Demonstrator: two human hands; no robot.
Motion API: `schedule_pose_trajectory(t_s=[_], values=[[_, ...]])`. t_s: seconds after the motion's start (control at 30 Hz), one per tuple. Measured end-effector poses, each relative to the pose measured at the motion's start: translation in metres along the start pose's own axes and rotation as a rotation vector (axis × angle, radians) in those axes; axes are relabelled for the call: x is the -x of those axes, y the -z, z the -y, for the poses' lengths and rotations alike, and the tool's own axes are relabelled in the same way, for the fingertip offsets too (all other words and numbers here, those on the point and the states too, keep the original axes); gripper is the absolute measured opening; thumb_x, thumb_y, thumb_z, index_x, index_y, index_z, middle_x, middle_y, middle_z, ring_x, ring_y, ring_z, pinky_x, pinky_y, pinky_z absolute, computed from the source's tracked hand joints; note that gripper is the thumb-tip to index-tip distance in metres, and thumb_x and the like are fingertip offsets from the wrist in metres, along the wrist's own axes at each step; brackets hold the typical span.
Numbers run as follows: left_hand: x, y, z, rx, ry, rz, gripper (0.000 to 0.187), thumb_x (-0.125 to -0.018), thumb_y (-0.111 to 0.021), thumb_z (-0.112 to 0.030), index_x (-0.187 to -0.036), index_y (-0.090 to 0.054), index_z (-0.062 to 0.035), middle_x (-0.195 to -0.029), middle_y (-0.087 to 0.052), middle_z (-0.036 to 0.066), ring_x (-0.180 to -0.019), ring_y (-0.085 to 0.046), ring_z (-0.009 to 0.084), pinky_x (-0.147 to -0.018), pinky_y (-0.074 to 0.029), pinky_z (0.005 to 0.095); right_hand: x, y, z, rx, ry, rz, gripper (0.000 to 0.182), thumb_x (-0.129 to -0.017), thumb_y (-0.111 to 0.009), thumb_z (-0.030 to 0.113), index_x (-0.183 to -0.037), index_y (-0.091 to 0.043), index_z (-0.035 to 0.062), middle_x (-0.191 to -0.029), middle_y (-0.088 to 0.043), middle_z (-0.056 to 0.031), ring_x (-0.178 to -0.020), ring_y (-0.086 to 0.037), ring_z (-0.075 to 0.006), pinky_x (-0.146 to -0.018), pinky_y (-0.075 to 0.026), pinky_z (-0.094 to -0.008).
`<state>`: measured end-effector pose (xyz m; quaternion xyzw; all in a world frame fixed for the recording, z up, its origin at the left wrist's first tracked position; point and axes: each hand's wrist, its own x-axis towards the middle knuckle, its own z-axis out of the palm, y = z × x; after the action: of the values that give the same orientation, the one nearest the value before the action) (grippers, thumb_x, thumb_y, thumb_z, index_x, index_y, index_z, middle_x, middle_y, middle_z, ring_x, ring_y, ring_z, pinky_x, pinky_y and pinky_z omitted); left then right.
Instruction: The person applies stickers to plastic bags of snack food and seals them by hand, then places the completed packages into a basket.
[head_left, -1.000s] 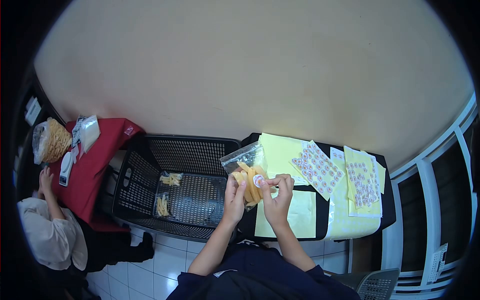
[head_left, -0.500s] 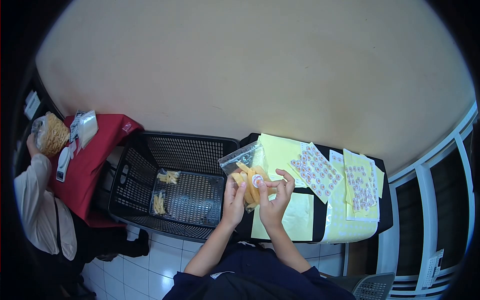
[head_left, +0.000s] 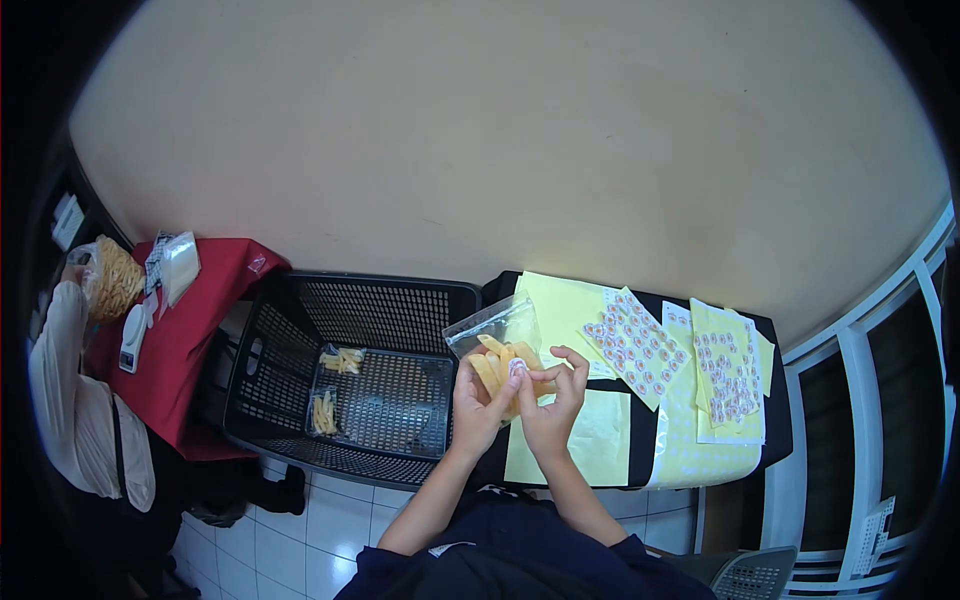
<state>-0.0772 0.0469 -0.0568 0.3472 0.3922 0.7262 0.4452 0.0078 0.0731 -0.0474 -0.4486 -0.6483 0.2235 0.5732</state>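
Observation:
A clear zip bag of yellow stick-shaped snacks (head_left: 492,366) is held up in front of me, tilted, its upper part flat. My left hand (head_left: 478,412) grips it from the left, with the thumb across the front. On the bag's face is a small round sticker (head_left: 517,367), partly covered by my thumbs. My right hand (head_left: 550,408) pinches at the sticker's right edge with thumb and index finger; its other fingers are curled. Sheets of round stickers (head_left: 642,345) lie on the black-covered table to the right, with another sticker sheet (head_left: 728,375) beyond.
Left of me stands a black plastic crate (head_left: 400,400) with two small snack bags (head_left: 324,412) inside. A yellow backing sheet (head_left: 590,440) lies near the table's front. At far left, a person (head_left: 75,400) handles a large snack bag (head_left: 117,280) beside a red-covered table (head_left: 200,340) with a scale (head_left: 133,335).
My left thumb has moved up onto the sticker, which is now more covered. My right hand stays pinched beside it. The view has shifted slightly.

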Motion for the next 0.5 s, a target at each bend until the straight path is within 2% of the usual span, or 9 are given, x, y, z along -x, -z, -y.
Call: schedule_pose_trajectory(t_s=[0.07, 0.17, 0.23, 0.27, 0.33, 0.37, 0.43, 0.5], values=[[-0.002, 0.0, 0.001, -0.01, 0.036, -0.015, 0.043, -0.08, -0.053, 0.0, -0.117, -0.032, 0.0016, -0.11, -0.047, 0.013, -0.1, -0.049, 0.0162, -0.086, -0.04, 0.0272, -0.001, 0.003, -0.003, 0.029, 0.012, 0.002, 0.018, -0.067, -0.069, 0.01, -0.064, -0.053, 0.0026, -0.101, -0.045, -0.0134, -0.095, -0.046, -0.0249, -0.082, -0.036, -0.0353], [-0.002, 0.002, 0.006, 0.001, 0.046, -0.023, 0.042, -0.081, -0.052, -0.002, -0.118, -0.032, 0.0018, -0.109, -0.048, 0.012, -0.099, -0.05, 0.0156, -0.085, -0.041, 0.0268, -0.003, 0.008, -0.009, -0.022, -0.055, 0.059, 0.02, -0.065, -0.071, 0.009, -0.071, -0.054, 0.0027, -0.098, -0.046, -0.013, -0.089, -0.051, -0.0225, -0.076, -0.04, -0.0326], [-0.003, 0.005, 0.005, 0.037, 0.056, 0.003, 0.041, -0.082, -0.052, -0.003, -0.117, -0.033, 0.002, -0.109, -0.048, 0.011, -0.1, -0.05, 0.0152, -0.085, -0.04, 0.0268, -0.005, 0.006, -0.02, -0.195, -0.007, 0.028, 0.034, -0.065, -0.072, 0.01, -0.091, -0.051, 0.0022, -0.101, -0.047, -0.0129, -0.084, -0.055, -0.0209, -0.072, -0.044, -0.0304], [-0.003, 0.005, 0.005, 0.038, 0.055, 0.005, 0.041, -0.082, -0.052, -0.003, -0.117, -0.033, 0.002, -0.109, -0.048, 0.011, -0.1, -0.05, 0.0152, -0.085, -0.04, 0.0268, -0.004, 0.008, -0.021, -0.194, -0.006, 0.026, 0.034, -0.065, -0.072, 0.01, -0.091, -0.051, 0.0022, -0.101, -0.047, -0.0129, -0.084, -0.055, -0.0209, -0.072, -0.044, -0.0304], [-0.003, 0.005, 0.004, 0.039, 0.054, 0.029, 0.04, -0.082, -0.052, -0.005, -0.117, -0.034, 0.0022, -0.109, -0.048, 0.011, -0.1, -0.05, 0.015, -0.085, -0.04, 0.0267, -0.008, 0.013, -0.01, -0.435, -0.302, 0.17, 0.053, -0.069, -0.071, 0.011, -0.11, -0.04, 0.0006, -0.099, -0.049, -0.0119, -0.084, -0.056, -0.0189, -0.071, -0.046, -0.0285], [-0.004, 0.005, 0.004, 0.039, 0.053, 0.029, 0.04, -0.082, -0.052, -0.005, -0.117, -0.034, 0.0022, -0.109, -0.048, 0.011, -0.1, -0.05, 0.015, -0.085, -0.04, 0.0267, -0.009, 0.016, -0.01, -0.435, -0.301, 0.171, 0.053, -0.069, -0.071, 0.011, -0.11, -0.04, 0.0006, -0.099, -0.049, -0.0119, -0.084, -0.056, -0.0189, -0.071, -0.046, -0.0285], [-0.003, 0.005, 0.006, 0.005, 0.06, 0.051, 0.041, -0.082, -0.052, -0.005, -0.118, -0.034, 0.0025, -0.11, -0.048, 0.011, -0.1, -0.049, 0.0151, -0.086, -0.04, 0.0268, -0.012, 0.024, -0.012, -0.481, -0.452, 0.338, 0.06, -0.072, -0.068, 0.01, -0.119, -0.033, -0.001, -0.094, -0.052, -0.0098, -0.081, -0.057, -0.0158, -0.069, -0.047, -0.0246], [-0.002, 0.003, 0.003, -0.001, 0.067, 0.074, 0.041, -0.083, -0.052, -0.005, -0.118, -0.034, 0.0028, -0.11, -0.048, 0.011, -0.101, -0.049, 0.0151, -0.086, -0.04, 0.0268, -0.013, 0.026, -0.009, -0.478, -0.438, 0.323, 0.06, -0.072, -0.067, 0.01, -0.12, -0.032, -0.0014, -0.091, -0.053, -0.0092, -0.08, -0.057, -0.015, -0.068, -0.046, -0.0236]])
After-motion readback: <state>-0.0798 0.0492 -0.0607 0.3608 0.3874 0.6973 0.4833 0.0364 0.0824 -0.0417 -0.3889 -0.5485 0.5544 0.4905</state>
